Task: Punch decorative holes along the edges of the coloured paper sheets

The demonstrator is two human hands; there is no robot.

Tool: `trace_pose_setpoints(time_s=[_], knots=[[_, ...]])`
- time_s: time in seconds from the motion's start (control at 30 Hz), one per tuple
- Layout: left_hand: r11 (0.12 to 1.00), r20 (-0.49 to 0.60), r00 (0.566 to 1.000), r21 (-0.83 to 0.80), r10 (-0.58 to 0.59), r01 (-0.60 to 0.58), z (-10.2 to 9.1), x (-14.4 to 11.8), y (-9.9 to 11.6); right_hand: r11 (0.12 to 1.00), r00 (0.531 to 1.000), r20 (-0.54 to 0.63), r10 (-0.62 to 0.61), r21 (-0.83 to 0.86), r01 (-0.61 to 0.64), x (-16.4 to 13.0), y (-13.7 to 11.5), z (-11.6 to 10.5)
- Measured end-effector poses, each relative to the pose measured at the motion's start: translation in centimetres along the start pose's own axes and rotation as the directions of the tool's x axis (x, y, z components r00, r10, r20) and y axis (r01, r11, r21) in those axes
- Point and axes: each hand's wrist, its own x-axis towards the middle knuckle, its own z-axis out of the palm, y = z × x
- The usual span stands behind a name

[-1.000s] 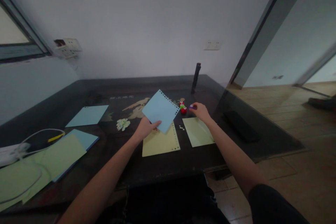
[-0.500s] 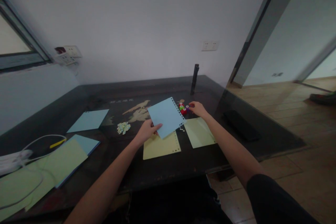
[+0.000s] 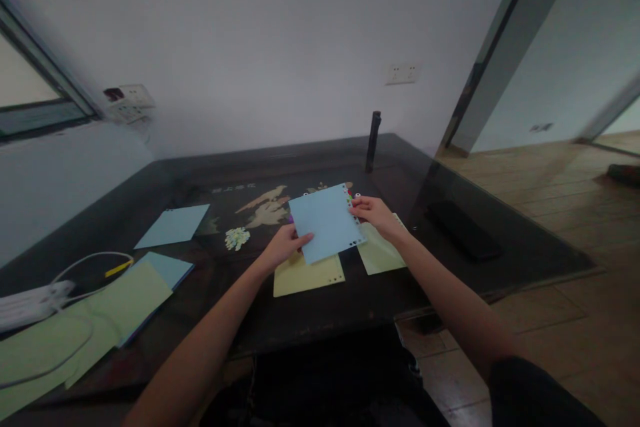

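My left hand grips the lower left corner of a light blue sheet and holds it tilted above the dark table. The sheet has a row of punched holes along its right edge. At that edge my right hand pinches a small punch whose white top just shows; the rest is hidden by fingers and paper. Other small coloured punches peek out behind the sheet's top right corner. Under the blue sheet lie a yellow sheet with punched holes and a pale green sheet.
Another blue sheet lies left of centre, and near it sits a heap of punched paper bits. Green and blue sheets, a white cable with a power strip and a yellow pen are at the left. A dark post stands at the back, a black flat object at the right.
My right hand took a small punch from the cluster and brought it to the blue sheet's right edge. My left hand lowered the sheet and turned it towards my right hand.
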Motion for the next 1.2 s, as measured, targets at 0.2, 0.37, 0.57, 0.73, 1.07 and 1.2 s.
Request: trace_pose_setpoints(time_s=[0.2,0.37,0.57,0.73,1.07,1.2], knots=[[0.993,-0.114,0.991,-0.09,0.066,-0.076,-0.5,0.1,0.3,0.997,0.998,0.031,0.05,0.051,-0.051,-0.4,0.2,-0.6],[0.988,-0.153,0.986,-0.122,0.074,-0.093,-0.5,0.1,0.2,0.999,0.996,0.068,0.051,0.002,-0.051,-0.6,0.2,-0.5],[0.977,-0.151,0.986,-0.187,0.075,-0.103,0.2,0.2,0.2,0.997,0.996,0.05,0.071,-0.015,-0.07,-1.0,-0.1,-0.6],[0.971,-0.285,0.944,-0.122,0.165,-0.207,0.4,-0.1,0.7,0.997,0.997,0.008,0.079,-0.017,-0.079,-1.5,-1.4,-1.6],[0.848,0.076,0.926,0.381,0.369,-0.369,4.2,-1.8,3.3,0.987,0.967,-0.237,0.091,-0.108,-0.12,-4.0,-1.5,-9.2],[0.744,0.239,0.89,0.489,0.388,-0.456,7.6,-2.1,4.6,0.975,0.964,-0.222,0.146,-0.136,-0.179,-4.8,-0.3,-10.9]])
